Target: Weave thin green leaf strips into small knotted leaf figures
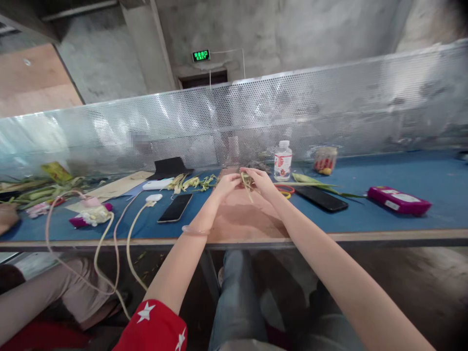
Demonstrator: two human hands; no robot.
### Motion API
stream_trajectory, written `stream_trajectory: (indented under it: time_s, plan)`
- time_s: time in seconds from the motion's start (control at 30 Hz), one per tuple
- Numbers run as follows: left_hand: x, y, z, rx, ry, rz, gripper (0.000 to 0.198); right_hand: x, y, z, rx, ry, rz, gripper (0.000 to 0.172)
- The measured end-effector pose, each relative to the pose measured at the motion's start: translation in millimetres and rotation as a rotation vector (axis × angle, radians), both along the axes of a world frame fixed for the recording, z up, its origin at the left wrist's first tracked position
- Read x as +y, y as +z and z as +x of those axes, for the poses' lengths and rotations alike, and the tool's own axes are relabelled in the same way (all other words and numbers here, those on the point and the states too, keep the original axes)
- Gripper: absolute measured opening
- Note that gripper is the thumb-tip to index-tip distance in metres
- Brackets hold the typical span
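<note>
My left hand (227, 184) and my right hand (260, 181) meet over a brown board (241, 219) on the blue table (383, 222). Both pinch a small bundle of thin green-yellow leaf strips (247, 184); one strip hangs down toward the board. My fingers are curled round the strips. A clear bangle sits on my left wrist.
Two dark phones (175, 207) (321, 198) lie either side of the board. A white bottle (282, 161), a snack jar (325, 160), a pink box (398, 200), leaf piles (193, 183), rubber bands (285, 190), white cables (109, 243) and a perforated metal screen (256, 117) surround it. Another person sits at the left.
</note>
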State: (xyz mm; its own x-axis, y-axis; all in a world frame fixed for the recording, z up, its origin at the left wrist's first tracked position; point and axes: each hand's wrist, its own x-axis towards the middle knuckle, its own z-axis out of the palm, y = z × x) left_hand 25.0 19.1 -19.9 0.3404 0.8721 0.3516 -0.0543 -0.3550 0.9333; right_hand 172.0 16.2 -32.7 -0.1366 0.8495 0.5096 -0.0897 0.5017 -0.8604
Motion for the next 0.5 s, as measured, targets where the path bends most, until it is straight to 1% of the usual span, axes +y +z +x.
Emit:
stream_trajectory:
  time_s: [0.17, 0.33, 0.4, 0.5]
  plan:
    - [-0.8, 0.1, -0.2, -0.015, 0.006, -0.043, 0.012, -5.9, 1.7, 0.5, 0.028, 0.014, -0.021, 0.047]
    - [1.7, -0.3, 0.3, -0.039, 0.026, -0.079, 0.014, -7.3, 3.2, 0.7, 0.052, -0.025, -0.006, 0.050]
    - [4.2, -0.7, 0.0, -0.058, 0.059, -0.088, 0.014, -7.5, 3.6, 0.8, 0.041, -0.028, 0.010, 0.058]
    - [8.0, -1.0, -0.5, -0.073, 0.110, -0.100, 0.014, -9.4, 4.7, 1.8, -0.058, 0.023, 0.073, 0.078]
